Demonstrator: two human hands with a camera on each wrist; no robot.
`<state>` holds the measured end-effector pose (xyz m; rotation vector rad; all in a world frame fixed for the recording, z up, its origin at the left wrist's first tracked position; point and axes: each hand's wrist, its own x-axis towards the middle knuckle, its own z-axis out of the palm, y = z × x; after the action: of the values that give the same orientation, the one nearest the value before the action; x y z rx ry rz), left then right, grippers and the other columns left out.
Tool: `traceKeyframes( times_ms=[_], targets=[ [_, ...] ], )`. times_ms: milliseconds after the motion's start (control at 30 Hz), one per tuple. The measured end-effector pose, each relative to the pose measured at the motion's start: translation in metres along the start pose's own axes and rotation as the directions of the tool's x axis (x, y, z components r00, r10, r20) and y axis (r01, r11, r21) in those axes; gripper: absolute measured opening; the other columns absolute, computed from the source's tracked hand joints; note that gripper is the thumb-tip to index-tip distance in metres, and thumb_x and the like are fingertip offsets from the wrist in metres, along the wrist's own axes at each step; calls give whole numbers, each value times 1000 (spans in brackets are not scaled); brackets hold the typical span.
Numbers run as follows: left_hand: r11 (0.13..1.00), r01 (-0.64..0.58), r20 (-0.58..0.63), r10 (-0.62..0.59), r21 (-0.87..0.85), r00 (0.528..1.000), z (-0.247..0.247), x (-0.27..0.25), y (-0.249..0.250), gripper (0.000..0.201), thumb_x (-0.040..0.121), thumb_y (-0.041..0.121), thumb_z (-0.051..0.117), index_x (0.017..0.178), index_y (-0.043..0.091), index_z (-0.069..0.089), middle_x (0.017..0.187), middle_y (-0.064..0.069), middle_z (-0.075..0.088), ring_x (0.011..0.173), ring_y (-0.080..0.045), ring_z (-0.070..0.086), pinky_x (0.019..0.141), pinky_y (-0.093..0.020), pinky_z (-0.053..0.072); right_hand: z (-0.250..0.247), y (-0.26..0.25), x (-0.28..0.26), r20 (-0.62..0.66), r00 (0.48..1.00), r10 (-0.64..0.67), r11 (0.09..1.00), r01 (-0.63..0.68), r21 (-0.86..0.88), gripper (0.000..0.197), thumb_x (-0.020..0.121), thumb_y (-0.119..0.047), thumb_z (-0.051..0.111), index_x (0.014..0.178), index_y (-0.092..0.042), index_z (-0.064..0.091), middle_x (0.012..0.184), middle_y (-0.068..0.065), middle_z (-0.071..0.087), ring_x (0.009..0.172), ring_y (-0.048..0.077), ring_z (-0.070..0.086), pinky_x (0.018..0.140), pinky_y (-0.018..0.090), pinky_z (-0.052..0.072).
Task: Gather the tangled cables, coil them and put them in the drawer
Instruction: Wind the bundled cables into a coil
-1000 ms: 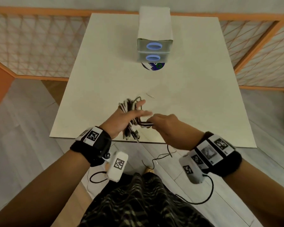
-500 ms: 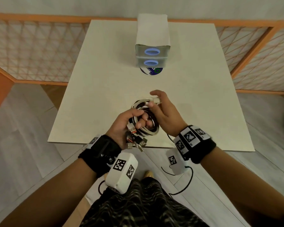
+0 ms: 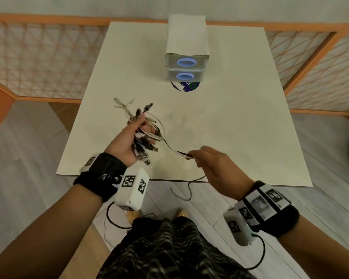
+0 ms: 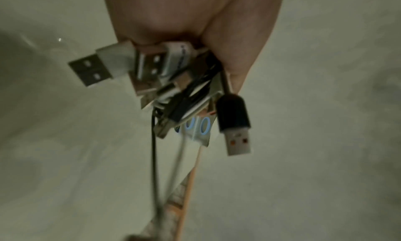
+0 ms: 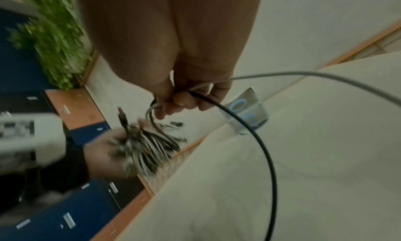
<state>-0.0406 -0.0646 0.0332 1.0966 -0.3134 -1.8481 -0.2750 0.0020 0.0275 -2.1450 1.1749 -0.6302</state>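
My left hand (image 3: pixel 129 141) grips a coiled bundle of black and white USB cables (image 3: pixel 147 135) above the near left of the white table (image 3: pixel 230 127). Plugs (image 4: pixel 91 71) stick out of the fist on both sides. My right hand (image 3: pixel 201 158) pinches two loose strands, one black and one white (image 3: pixel 179 153), that run from the bundle to its fingers (image 5: pixel 180 100); their slack loops away over the table (image 5: pixel 266 150). The bundle (image 5: pixel 149 150) shows blurred in the right wrist view. The small drawer unit (image 3: pixel 186 63) with two blue ring handles stands at the table's far side, both drawers closed.
A round blue and white disc (image 3: pixel 184 86) lies just in front of the drawer unit. An orange lattice railing (image 3: pixel 38 57) surrounds the table on the left, back and right. Thin black cords (image 3: pixel 181 190) hang below the table's near edge, above the floor.
My left hand has turned the bundle and moved it up and left. My right hand has let go of the coil and drawn two strands out to the right.
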Motion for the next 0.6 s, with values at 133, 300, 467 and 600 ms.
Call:
traceKeyframes(
  times_ms=[133, 300, 467, 600],
  targets=[
    [954, 104, 35, -119, 281, 992, 16, -4, -25, 32, 93, 40, 49, 75, 15, 57, 59, 4, 58, 59, -10, 63, 62, -27, 52, -16, -16, 34, 30, 980, -197, 976, 199, -87, 32, 94, -10, 40, 113, -8, 65, 84, 9, 55, 72, 14, 47, 67, 21, 37],
    [940, 244, 144, -283, 240, 948, 29, -16, -40, 35, 86, 44, 56, 83, 12, 69, 75, -6, 66, 72, -22, 65, 74, -35, 47, -19, -8, 65, 51, 979, -196, 981, 196, 12, 31, 89, -1, 48, 110, -11, 69, 83, 7, 52, 71, 14, 51, 67, 13, 39],
    [964, 190, 268, -236, 187, 934, 30, -20, -45, 60, 60, 66, 70, 92, 17, 60, 70, -5, 58, 70, -22, 59, 77, -38, 44, -8, 0, 72, -15, 997, -77, 994, 78, 82, 36, 87, -3, 43, 112, -10, 67, 86, 10, 54, 76, 16, 56, 71, 19, 45],
    [984, 120, 197, -144, 128, 970, 33, -19, -49, 40, 75, 56, 61, 87, 18, 63, 66, 0, 52, 61, -15, 58, 65, -29, 50, -3, -6, 70, -158, 984, -83, 992, 97, 82, 31, 90, -8, 45, 111, -9, 67, 85, 7, 52, 73, 8, 49, 70, 7, 38]
  ],
)
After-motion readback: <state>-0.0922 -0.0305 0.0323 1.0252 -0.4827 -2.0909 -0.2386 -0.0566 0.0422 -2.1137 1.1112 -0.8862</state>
